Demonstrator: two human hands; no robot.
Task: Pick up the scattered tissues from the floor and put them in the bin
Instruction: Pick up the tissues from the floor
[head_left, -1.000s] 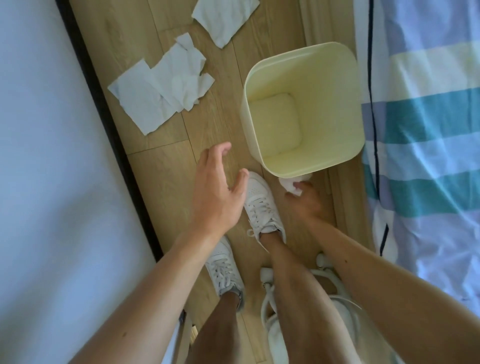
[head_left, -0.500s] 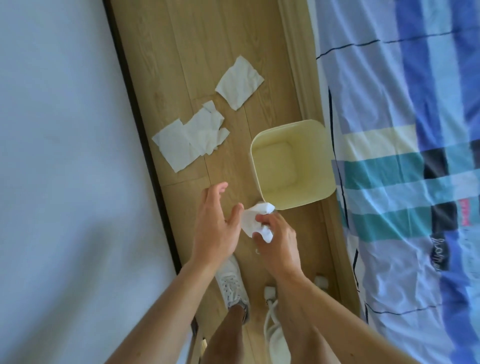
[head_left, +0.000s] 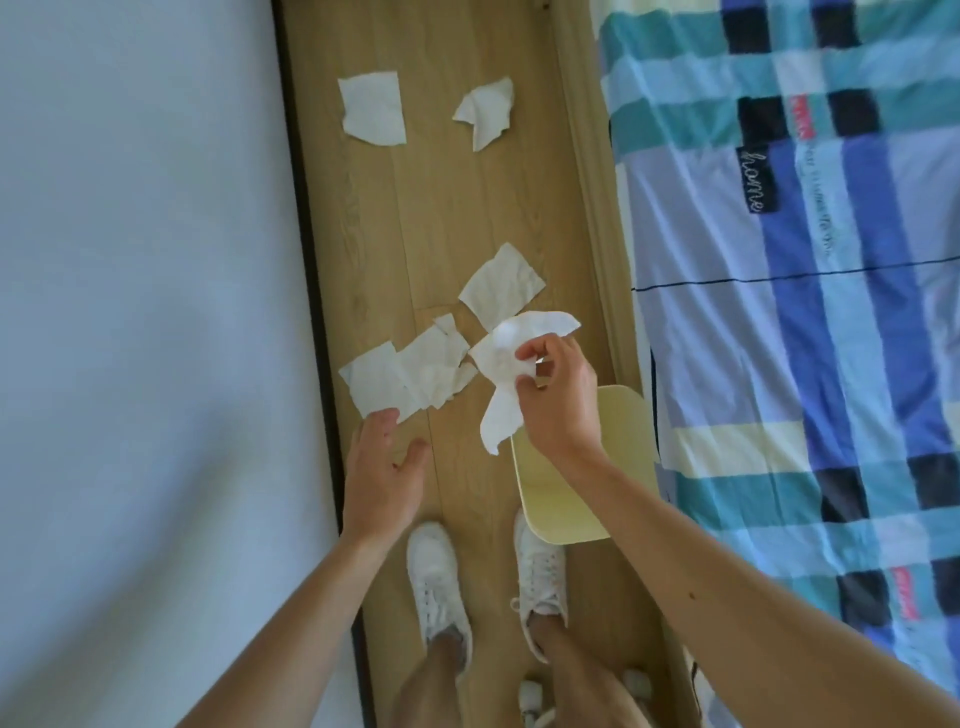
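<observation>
Right hand (head_left: 558, 397) raised above the floor, forearm running in from the lower right, fingers curled and pinching a crumpled tissue (head_left: 506, 364); one tail of it hanging down past the wrist, its tip just above the near-left rim of the bin (head_left: 571, 519). Left hand (head_left: 382, 467) lower and to the left, palm turned inward, fingers spread and slack, gripping nothing; fingertips level with the near edge of the overlapping tissue pile (head_left: 410, 379), contact not discernible. Just beyond the right hand, a single flat tissue (head_left: 501, 291), partly covered by the held one. Far ahead of both hands, well apart, two more on the wooden floor (head_left: 441, 218): a flat square tissue (head_left: 373, 108) on the left, a folded tissue (head_left: 488, 111) on the right. Directly under the right wrist and forearm, the cream bin, most of its opening hidden by the arm, contents not visible. Below the hands, two white shoes (head_left: 439, 587). Right of the right arm, a checked bedspread (head_left: 805, 312); left of the left hand, a pale wall (head_left: 145, 312). Blur throughout, edges soft.
</observation>
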